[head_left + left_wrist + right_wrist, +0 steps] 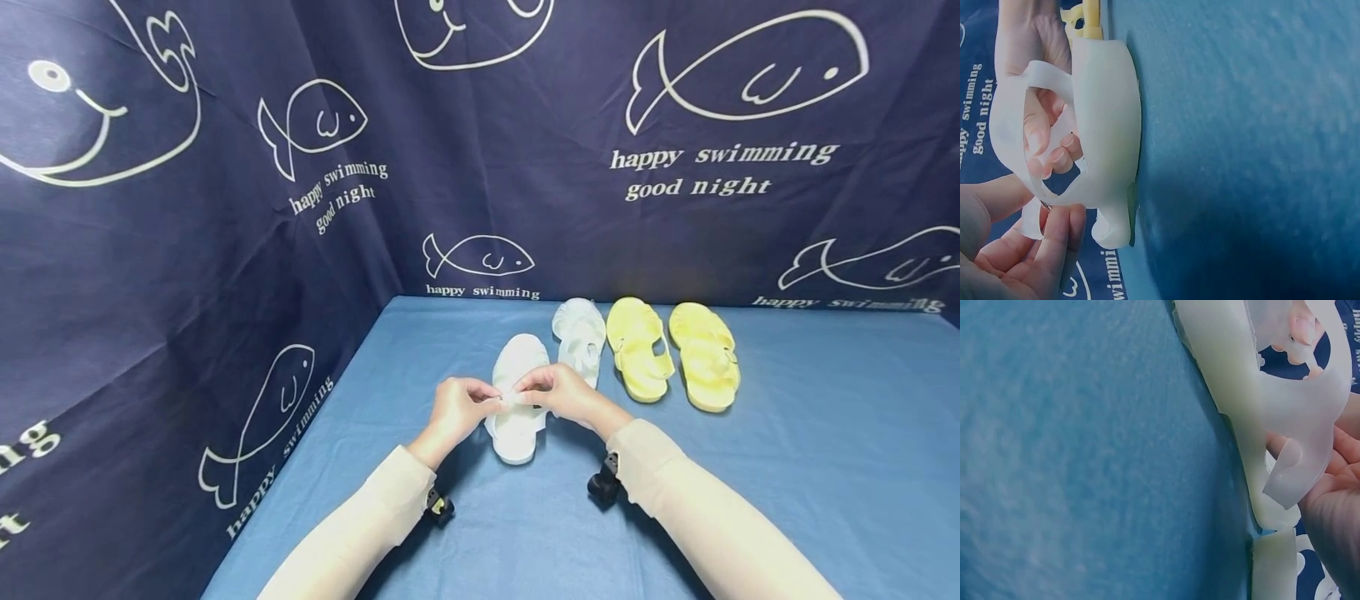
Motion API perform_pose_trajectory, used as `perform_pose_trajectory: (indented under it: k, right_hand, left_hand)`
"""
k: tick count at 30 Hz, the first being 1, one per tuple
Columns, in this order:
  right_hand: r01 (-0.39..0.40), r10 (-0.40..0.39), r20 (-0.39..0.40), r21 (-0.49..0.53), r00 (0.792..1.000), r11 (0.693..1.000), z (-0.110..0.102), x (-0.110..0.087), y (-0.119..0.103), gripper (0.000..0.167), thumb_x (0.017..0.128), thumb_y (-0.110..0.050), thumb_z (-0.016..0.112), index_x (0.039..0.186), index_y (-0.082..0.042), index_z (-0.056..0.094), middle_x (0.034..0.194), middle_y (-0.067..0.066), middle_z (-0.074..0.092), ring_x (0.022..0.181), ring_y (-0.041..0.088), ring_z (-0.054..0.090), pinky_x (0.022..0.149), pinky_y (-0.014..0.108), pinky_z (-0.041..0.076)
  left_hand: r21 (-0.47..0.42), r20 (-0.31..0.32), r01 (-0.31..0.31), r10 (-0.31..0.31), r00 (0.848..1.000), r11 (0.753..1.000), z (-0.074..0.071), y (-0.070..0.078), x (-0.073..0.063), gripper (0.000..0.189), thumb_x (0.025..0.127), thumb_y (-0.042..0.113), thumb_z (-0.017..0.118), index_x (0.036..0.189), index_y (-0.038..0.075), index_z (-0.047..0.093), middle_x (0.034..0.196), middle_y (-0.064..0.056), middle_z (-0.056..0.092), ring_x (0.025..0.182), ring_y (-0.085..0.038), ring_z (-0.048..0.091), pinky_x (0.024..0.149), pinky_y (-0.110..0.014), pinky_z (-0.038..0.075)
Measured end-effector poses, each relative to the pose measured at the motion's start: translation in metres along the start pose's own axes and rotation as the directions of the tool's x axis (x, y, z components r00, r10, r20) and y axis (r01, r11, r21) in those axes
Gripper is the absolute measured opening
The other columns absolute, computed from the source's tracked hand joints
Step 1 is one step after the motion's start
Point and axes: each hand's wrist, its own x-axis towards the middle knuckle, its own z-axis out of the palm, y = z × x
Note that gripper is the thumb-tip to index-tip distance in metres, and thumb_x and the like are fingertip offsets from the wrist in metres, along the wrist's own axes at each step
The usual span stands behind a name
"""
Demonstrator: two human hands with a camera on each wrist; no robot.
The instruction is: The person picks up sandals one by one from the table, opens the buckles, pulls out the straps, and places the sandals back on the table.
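1. Dark navy fabric backdrop [480, 179], printed with white fish outlines and the words "happy swimming good night", hangs in folds around a counter [825, 433] covered in plain blue cloth.
2. Glossy, milky-white moulded sandal [521, 358] with a rounded closed toe, broad side cut-outs and a flat strap: positioned sole-down on the counter, directly beneath both hands, toe pointing toward the backdrop. Its surface reads as smooth and rubber-like, slightly translucent at the edges.
3. Left hand [463, 410]: thumb and fingers pinch a flat white strap end at the sandal's side, as the left wrist view confirms.
4. Right hand [566, 393]: thumb and bent fingers pinch the white strap material over the middle of the sandal, close to the left fingertips. In the left wrist view, part of this hand shows through the sandal's opening.
5. Pale bluish-white moulded sandal [579, 321]: just beyond and to the right of the handled one, partly hidden by the right hand.
6. Bright yellow moulded sandal [637, 367] and second yellow sandal [705, 362]: farther right, side by side, a narrow gap between them.
7. Cream long sleeves [697, 500] cover both forearms; small black devices [603, 486] sit at the wrists.
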Motion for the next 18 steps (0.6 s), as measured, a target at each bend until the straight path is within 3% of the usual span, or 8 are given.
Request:
perform_pose_trajectory:
  k: [5,18]
  right_hand:
    - [0.011,-0.011,-0.008,0.011,1.000,1.000,0.0006,0.0008,-0.0002,0.017,0.088,-0.005,0.068,0.101,0.006,0.070,0.095,0.016,0.072,0.080,0.007,0.061,0.073,0.020,0.053]
    - [-0.019,0.020,-0.019,0.065,1.000,0.998,0.0025,-0.0023,0.0029,0.013,0.087,-0.003,0.069,0.097,0.004,0.070,0.091,0.008,0.071,0.079,0.006,0.060,0.071,0.019,0.052]
  left_hand:
    - [-0.019,-0.014,0.041,-0.041,0.999,0.999,-0.0003,-0.0015,0.0009,0.013,0.074,0.024,0.084,0.080,0.013,0.078,0.073,0.000,0.073,0.061,-0.005,0.060,0.057,-0.022,0.051]
    - [-0.039,-0.067,0.074,-0.077,0.995,0.996,0.0051,0.0015,-0.0028,0.012,0.075,0.022,0.083,0.080,0.013,0.078,0.073,-0.001,0.073,0.063,-0.007,0.061,0.057,-0.022,0.051]
